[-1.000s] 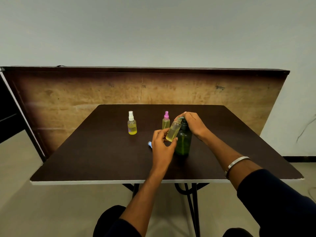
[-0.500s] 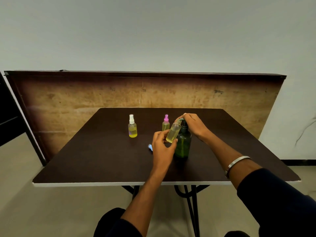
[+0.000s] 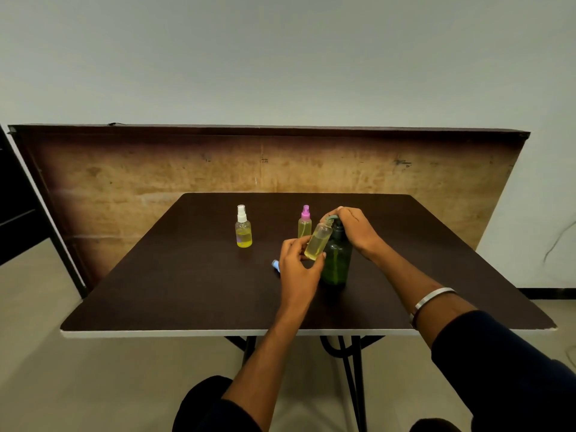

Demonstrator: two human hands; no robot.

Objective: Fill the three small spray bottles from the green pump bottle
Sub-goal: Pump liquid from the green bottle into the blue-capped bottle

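Green pump bottle [image 3: 336,260] stands mid-table, well clear of table edge [image 3: 237,333].

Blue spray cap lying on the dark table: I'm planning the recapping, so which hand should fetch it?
Right hand, probably: it only presses the green pump bottle. The left hand, though beside the cap, holds the open bottle.

The left hand [image 3: 297,263] is raised near the middle of the view, thumb and fingers curled around a small uncapped bottle [image 3: 318,242] that leans to the right. Its bare forearm runs down toward the lap. The right hand [image 3: 352,227] arches palm-down over the pump head of the green bottle [image 3: 336,260], wrist bent. A metal bangle [image 3: 431,300] circles the right forearm above a dark sleeve [image 3: 505,369].
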